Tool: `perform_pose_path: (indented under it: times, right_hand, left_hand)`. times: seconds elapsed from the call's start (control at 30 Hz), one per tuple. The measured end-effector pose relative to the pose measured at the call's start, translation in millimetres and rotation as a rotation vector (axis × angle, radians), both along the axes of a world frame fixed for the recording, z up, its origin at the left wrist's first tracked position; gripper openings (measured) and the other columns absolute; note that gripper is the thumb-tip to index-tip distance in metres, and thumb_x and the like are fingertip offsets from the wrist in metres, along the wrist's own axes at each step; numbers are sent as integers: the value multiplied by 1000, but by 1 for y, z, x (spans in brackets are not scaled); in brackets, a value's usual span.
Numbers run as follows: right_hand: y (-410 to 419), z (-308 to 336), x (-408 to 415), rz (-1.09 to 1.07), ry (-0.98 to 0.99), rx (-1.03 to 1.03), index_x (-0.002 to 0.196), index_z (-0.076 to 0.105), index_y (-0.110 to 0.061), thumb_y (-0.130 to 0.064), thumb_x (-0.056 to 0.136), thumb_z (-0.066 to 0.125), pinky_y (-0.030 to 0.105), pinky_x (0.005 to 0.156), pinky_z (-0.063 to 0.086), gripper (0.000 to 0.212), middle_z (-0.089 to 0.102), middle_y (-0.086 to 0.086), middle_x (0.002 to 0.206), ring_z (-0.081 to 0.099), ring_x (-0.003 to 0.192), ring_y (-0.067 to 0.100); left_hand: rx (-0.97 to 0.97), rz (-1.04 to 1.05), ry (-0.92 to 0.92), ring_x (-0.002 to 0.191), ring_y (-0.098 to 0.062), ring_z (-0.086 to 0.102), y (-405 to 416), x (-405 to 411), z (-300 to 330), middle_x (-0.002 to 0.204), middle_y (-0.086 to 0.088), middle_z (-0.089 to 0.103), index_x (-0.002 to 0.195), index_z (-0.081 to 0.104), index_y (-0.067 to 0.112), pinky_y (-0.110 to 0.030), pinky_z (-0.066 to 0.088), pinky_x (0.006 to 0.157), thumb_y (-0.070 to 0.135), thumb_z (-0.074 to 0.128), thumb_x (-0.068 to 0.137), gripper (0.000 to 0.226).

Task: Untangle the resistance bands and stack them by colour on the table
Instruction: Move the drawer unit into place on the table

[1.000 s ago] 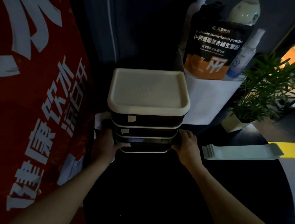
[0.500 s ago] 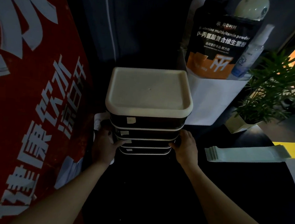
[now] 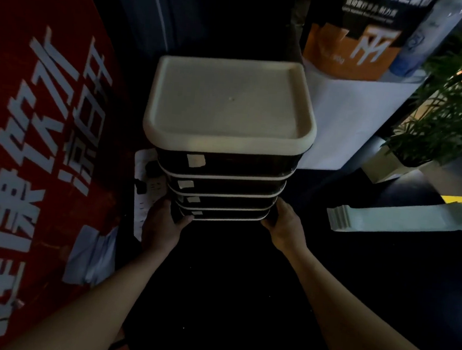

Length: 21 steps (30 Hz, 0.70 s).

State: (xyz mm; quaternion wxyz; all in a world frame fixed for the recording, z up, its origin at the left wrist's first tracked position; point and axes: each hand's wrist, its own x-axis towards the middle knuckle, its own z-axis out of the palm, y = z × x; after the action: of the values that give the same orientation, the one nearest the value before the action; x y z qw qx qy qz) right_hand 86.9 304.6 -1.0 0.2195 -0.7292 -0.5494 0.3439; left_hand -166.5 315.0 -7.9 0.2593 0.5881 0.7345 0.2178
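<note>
A stack of several dark boxes with white rims [image 3: 223, 185], capped by a cream lid [image 3: 230, 102], stands on a dark round table [image 3: 354, 283]. My left hand [image 3: 161, 224] grips the lowest box at its left side. My right hand [image 3: 284, 224] grips the same box at its right side. A flat pile of pale green resistance bands [image 3: 399, 217] lies on the table to the right, neatly layered, apart from both hands. What is inside the boxes is hidden.
A red banner with white characters [image 3: 39, 144] leans at the left. A white power strip [image 3: 147, 195] lies beside the stack. Behind stand a white box [image 3: 349, 115], an orange and black pouch [image 3: 350, 43], a spray bottle [image 3: 428, 41] and a potted plant [image 3: 447, 110].
The view has moved closer and lower over the stack. Both hands stay on the lowest box at its sides; the stack sits slightly nearer to me.
</note>
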Motion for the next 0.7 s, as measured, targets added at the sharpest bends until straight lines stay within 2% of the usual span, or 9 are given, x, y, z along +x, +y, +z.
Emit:
perform_pose_path:
  times: [0.17, 0.3, 0.47, 0.6, 0.7]
  right_hand:
    - [-2, -8, -7, -31, 76, 40, 134, 44, -25, -17, 83, 66, 34, 93, 46, 56, 57, 3, 124, 54, 115, 20]
    - [-11, -10, -9, -58, 99, 45, 130, 47, -24, -11, 80, 67, 29, 90, 46, 56, 60, 1, 121, 57, 112, 19]
    - [-28, -5, -8, -123, 148, 12, 116, 53, -18, -14, 77, 73, 26, 84, 45, 44, 63, 0, 113, 59, 105, 17]
    - [-47, -2, -7, -114, 100, 43, 103, 46, -19, -15, 74, 74, 32, 75, 51, 41, 63, 1, 101, 62, 93, 17]
    - [-62, -3, -7, -99, 82, 37, 100, 43, -24, -16, 72, 76, 32, 75, 54, 44, 63, -2, 99, 62, 90, 14]
  left_hand:
    - [-2, -18, -8, 119, -31, 48, -4, 2, -8, 125, -15, 55, 125, 49, 2, -43, 43, 95, 28, 70, 81, 55]
    - [20, -29, 53, 120, -31, 47, -13, 5, -5, 126, -16, 55, 128, 48, 4, -41, 41, 95, 27, 68, 83, 54]
    - [-1, -43, 78, 124, -26, 45, -31, 0, 3, 131, -9, 52, 134, 44, 12, -40, 40, 99, 33, 68, 82, 61]
    - [-76, -75, 113, 115, -26, 50, -48, -3, 9, 122, -7, 53, 125, 48, 12, -41, 45, 89, 37, 71, 78, 58]
    - [-75, -129, 164, 109, -26, 53, -61, -7, 15, 115, -7, 55, 118, 49, 13, -39, 47, 81, 40, 71, 77, 54]
